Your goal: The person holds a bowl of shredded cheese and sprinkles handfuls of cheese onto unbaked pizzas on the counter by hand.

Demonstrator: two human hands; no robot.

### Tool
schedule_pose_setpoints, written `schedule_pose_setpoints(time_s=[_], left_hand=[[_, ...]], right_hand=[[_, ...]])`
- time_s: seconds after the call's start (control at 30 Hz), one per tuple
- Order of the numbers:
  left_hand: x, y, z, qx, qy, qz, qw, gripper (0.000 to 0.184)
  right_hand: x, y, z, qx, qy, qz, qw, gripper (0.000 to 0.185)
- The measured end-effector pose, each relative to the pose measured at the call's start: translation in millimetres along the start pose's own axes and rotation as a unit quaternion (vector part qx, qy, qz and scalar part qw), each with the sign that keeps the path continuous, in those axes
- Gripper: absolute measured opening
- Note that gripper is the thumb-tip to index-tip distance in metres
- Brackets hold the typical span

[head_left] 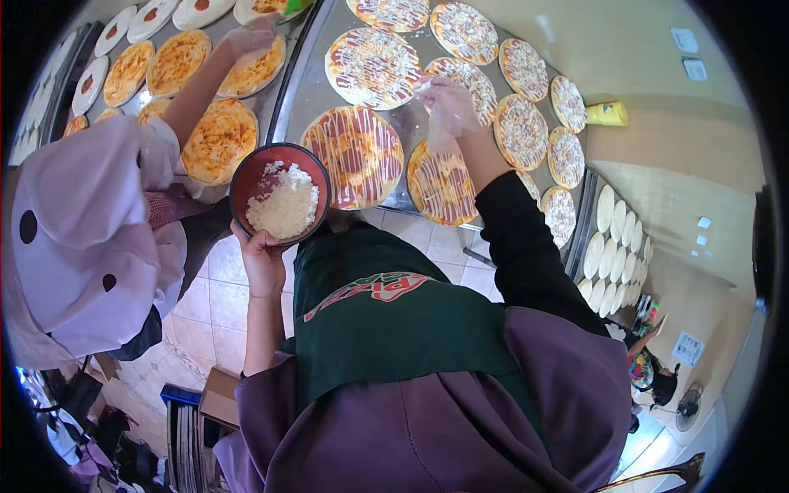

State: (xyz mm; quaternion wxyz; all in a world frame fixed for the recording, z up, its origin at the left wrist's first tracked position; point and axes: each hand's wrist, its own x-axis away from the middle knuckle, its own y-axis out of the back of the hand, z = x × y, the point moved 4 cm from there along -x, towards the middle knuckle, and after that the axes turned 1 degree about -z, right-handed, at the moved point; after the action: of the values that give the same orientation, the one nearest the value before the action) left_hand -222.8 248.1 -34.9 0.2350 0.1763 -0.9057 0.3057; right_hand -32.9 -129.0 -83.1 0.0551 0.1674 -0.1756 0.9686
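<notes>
My left hand grips a bowl, reddish inside with a dark rim, holding white grated cheese. Over the table, my right hand wears a clear plastic glove. Its fingers are bunched together; whatever is in them is hidden. Below it lies a pizza with white shreds on top. To its left is another cheese-covered pizza. Nearer me, a pizza with sauce stripes and a second striped pizza show no heavy layer of shreds.
At the left, a co-worker's gloved hand reaches over orange-topped pizzas. Several cheese-covered pizzas fill the right side of the metal table. A yellow container and rows of plain pizza bases lie farther right. Another person is in the background.
</notes>
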Motion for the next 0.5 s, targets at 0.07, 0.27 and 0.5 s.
schedule_pose_setpoints(time_s=[0.07, 0.27, 0.5], left_hand=[[-0.4, 2.6, -0.4, -0.001, 0.0, 0.002, 1.0, 0.071], [-1.8, 6.9, -5.3, 0.007, 0.001, 0.0, 1.0, 0.072], [-5.0, 6.6, -12.8, 0.008, 0.01, -0.007, 1.0, 0.073]], right_hand=[[-22.2, 13.1, 1.0, 0.053, 0.019, -0.057, 0.997, 0.021], [-43.0, 9.0, -4.7, 0.19, 0.0, -0.172, 0.967, 0.019], [-30.0, -22.8, -9.4, 0.101, -0.007, -0.016, 0.995, 0.019]])
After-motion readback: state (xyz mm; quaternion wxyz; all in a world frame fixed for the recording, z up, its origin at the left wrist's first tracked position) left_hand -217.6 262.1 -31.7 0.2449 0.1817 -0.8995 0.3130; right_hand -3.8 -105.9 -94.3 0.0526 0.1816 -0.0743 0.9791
